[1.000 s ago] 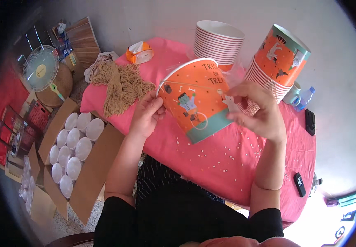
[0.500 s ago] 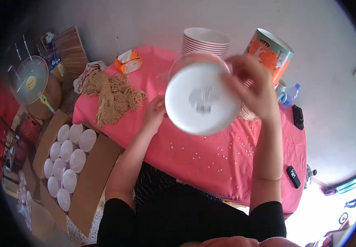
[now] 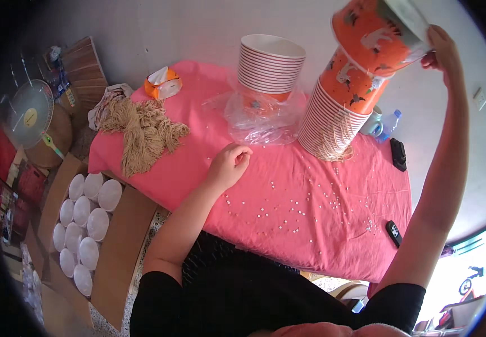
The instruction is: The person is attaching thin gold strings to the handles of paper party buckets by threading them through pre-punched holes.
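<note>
My right hand (image 3: 442, 53) grips an orange and green printed paper bucket (image 3: 369, 36) near its pale base. That bucket is upside down and tilted, its rim at the top of a tall stack of inverted buckets (image 3: 335, 121). Whether it touches the stack is hard to tell. My left hand (image 3: 232, 165) is over the near middle of the pink cloth, fingers curled and nothing in them. Beyond it, an upright stack of white-rimmed buckets (image 3: 271, 64) has a clear plastic bag (image 3: 262, 121) crumpled around its lower part.
Small white beads (image 3: 293, 213) lie scattered on the pink cloth (image 3: 198, 163). Tan yarn (image 3: 147, 132) and an orange tissue pack (image 3: 163, 82) are at left. A mug (image 3: 372, 123), bottle (image 3: 390, 122) and remote (image 3: 393, 233) line the right. A carton (image 3: 116, 247) of clear cups stands at lower left.
My right hand has carried the bucket up and right, from in front of me to the top of the inverted stack. My left hand has moved away from it, down toward the cloth.
</note>
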The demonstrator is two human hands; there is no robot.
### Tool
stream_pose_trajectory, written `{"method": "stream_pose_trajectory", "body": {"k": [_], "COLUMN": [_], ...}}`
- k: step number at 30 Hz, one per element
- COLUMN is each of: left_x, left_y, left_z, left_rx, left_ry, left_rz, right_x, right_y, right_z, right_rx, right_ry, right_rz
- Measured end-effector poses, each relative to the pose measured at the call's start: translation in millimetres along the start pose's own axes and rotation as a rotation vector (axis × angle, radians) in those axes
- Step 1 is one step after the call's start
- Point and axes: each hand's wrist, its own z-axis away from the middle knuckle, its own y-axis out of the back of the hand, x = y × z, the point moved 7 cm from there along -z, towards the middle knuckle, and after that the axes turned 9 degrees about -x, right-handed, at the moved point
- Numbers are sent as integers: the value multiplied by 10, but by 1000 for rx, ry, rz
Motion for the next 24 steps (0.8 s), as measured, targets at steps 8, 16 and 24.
{"method": "stream_pose_trajectory", "body": {"k": [8,16,24], "left_x": [4,-40,-32], "left_y": [-20,-7,-6], "left_z": [6,-13,-45], "left_rx": [-19,-49,-77], "left_ry": [-17,10,44], "left_rz": [-51,-56,-47], "right_x": [759,1064,946], "right_y": [-445,-886,-865], "right_z": [-392,-259,-198], "right_rx": [-300,-473,-303], "right_ry": [-315,-426,-333], "right_rz": [141,244,348]}}
